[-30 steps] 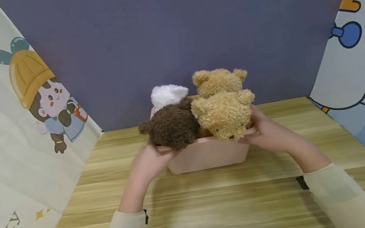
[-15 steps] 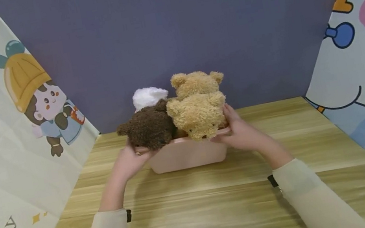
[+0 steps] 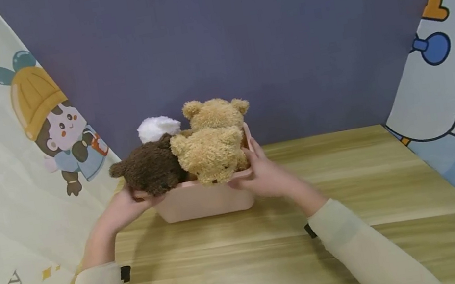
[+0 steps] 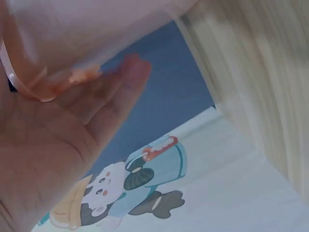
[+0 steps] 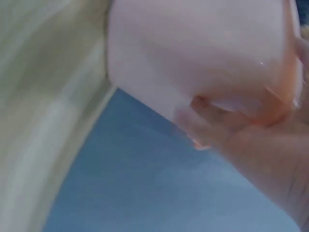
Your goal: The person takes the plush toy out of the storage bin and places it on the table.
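Pink plastic bin (image 3: pixel 203 204), rectangular and stuffed with plush toys, sits toward the back left of the wooden table (image 3: pixel 300 259), near the cartoon-print curtain (image 3: pixel 7 187). Left hand (image 3: pixel 124 209) grips the bin's left rim, right hand (image 3: pixel 262 178) grips its right rim, fingers hooked under the lip on both sides.

What I'd worry about: the dark brown fuzzy bear (image 3: pixel 149 168) hangs way over the bin's left edge and the tan curly bear (image 3: pixel 211 152) is piled above the front rim, with a white fluffy toy (image 3: pixel 157 127) behind them. Tilt or jerk the bin and one probably flops out. Thin rim too, so a slip seems possible.

The head view shows the toys and the whole layout. The left wrist view only gets the bin's rim (image 4: pixel 29 82) against the palm (image 4: pixel 53 145); the right wrist view shows the bin's underside wall (image 5: pixel 193 53) with fingertips (image 5: pixel 200 125) curled on it, no toys at all.
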### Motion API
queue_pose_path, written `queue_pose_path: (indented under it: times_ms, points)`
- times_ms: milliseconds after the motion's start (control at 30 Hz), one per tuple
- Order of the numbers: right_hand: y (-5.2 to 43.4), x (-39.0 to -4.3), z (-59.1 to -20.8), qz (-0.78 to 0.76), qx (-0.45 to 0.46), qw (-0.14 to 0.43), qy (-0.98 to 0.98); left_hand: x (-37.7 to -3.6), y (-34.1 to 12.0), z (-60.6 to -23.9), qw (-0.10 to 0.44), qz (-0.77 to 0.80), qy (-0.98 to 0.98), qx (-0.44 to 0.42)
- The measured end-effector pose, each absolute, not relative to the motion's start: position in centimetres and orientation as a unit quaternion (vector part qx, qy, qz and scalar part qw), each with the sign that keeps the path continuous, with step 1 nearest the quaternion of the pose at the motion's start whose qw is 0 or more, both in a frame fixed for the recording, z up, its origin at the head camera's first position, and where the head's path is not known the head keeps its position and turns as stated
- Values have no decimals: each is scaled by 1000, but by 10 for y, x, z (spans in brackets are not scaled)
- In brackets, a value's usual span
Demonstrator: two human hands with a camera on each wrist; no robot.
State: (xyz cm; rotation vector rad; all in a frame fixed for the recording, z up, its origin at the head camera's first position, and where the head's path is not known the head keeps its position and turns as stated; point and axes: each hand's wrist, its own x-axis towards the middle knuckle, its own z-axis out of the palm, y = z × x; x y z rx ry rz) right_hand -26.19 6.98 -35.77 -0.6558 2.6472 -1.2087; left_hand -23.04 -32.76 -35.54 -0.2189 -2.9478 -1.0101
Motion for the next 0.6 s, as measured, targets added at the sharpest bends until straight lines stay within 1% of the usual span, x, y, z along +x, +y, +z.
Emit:
queue_pose_path:
  times_ms: [100,233,300,467,600]
  points:
    - [79,-260,-335,-358,-236,88,899,-237,-334,-352,6,-312,-945,-95]
    - [80,-254,-297,-317,-261,61,910,-247,-335,-347,1,-335,-935,-115]
    - [73,-252,-286,-293,-283,46,912,-251,-333,-348,-10,-348,-930,-119]
    - [46,-256,-283,-262,-341,9,903,-254,-331,-355,-31,-366,-924,-108]
    - [35,-261,-289,-282,-328,-25,901,-254,-331,-355,-27,-359,-927,-104]
